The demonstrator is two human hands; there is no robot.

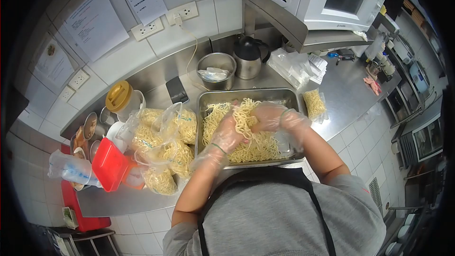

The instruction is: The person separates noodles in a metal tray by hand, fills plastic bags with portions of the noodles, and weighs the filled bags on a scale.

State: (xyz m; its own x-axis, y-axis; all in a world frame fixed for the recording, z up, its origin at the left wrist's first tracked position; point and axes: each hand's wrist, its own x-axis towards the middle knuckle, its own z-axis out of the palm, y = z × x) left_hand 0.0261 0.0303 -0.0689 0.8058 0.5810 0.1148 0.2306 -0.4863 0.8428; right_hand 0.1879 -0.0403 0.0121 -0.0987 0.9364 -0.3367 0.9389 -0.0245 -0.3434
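Observation:
Yellow noodles (256,149) lie loose in a deep metal tray (246,92) on the steel counter. Both hands wear clear plastic gloves, held at the wrists by green bands. Over the tray, my left hand (226,132) and my right hand (266,116) are closed around a clump of noodles (245,119) lifted above the rest. Some fingertips are hidden by the strands. Knotted clear bags of noodles (163,135) are piled just left of the tray. Beyond its right edge lies a small bag of noodles (314,105).
Behind the tray stand a steel bowl (222,61) and a steel jug (247,61), with a dark flat object (177,89) beside them. Plastic bags (290,66) lie at the back right under a shelf with a microwave (332,2). Left are a red container (108,165) and a yellow-lidded tub (121,98).

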